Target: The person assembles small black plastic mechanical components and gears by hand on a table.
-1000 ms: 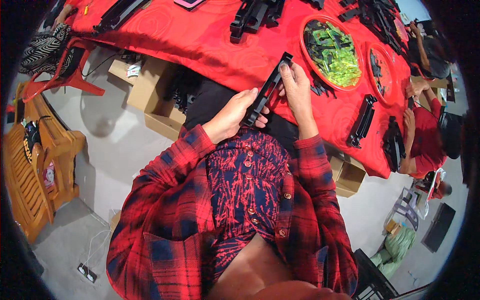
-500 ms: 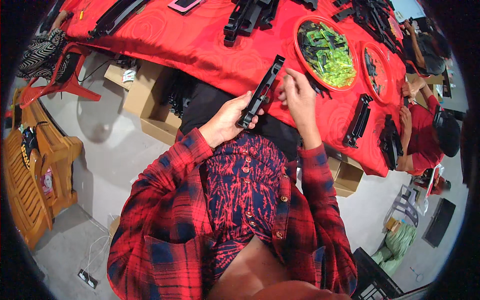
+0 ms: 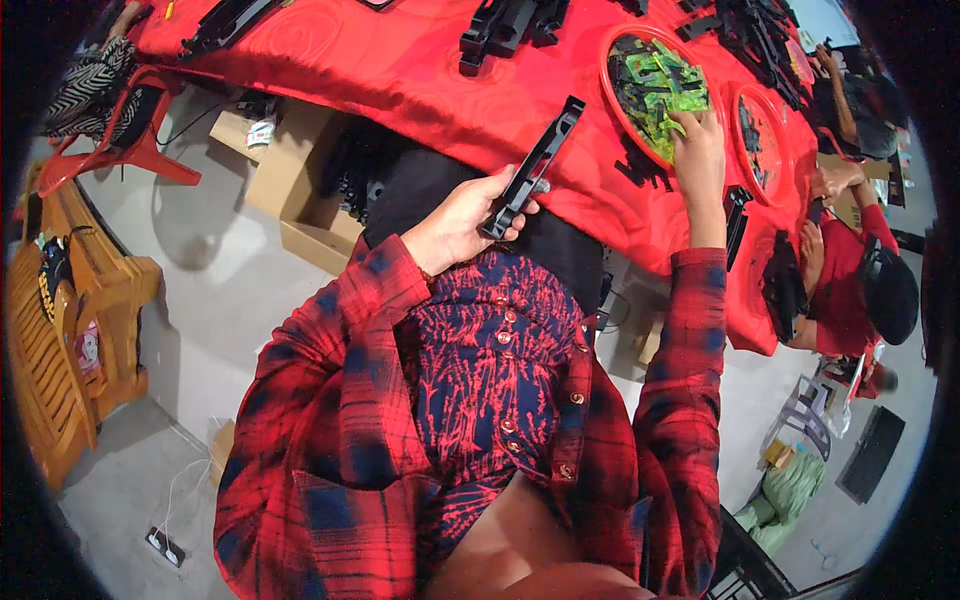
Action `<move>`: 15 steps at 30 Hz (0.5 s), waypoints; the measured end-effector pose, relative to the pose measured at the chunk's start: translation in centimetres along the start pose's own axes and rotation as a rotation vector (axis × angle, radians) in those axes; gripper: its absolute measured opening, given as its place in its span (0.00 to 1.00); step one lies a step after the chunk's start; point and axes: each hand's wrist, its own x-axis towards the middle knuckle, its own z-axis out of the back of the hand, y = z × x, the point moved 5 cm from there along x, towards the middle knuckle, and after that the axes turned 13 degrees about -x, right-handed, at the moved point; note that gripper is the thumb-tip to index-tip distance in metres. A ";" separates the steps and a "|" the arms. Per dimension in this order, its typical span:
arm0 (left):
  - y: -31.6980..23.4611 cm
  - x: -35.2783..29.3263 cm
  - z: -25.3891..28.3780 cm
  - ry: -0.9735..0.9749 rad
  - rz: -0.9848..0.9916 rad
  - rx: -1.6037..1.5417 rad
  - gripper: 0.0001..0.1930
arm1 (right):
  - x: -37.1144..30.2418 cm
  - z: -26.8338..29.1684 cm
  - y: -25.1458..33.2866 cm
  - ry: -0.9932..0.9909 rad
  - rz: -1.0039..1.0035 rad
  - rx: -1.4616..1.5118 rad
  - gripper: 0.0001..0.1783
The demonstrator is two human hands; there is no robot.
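My left hand is closed around the lower end of a long black plastic frame, held tilted above my lap, its far end pointing up and right. Over at the red oval basket, my right hand reaches across the near rim. Its fingers curl down onto the yellow-green translucent plastic pieces, and the fingertips are partly hidden, so what they grip is unclear. Small black parts lie mixed among the green pieces. A few more black parts rest on the cloth beside the basket.
A red cloth covers the table. A second red basket holds small black parts. Black frames lie at the far side. Cardboard boxes stand under the edge. At the right, a person in red works; a wooden bench stands left.
My right hand has moved away from the black frame, right and forward into the basket of green pieces. My left hand still holds the frame, shifted slightly right.
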 end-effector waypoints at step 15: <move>0.0 0.2 0.3 0.066 -0.045 -0.048 0.18 | -1.1 0.5 3.4 0.107 -0.316 0.880 0.15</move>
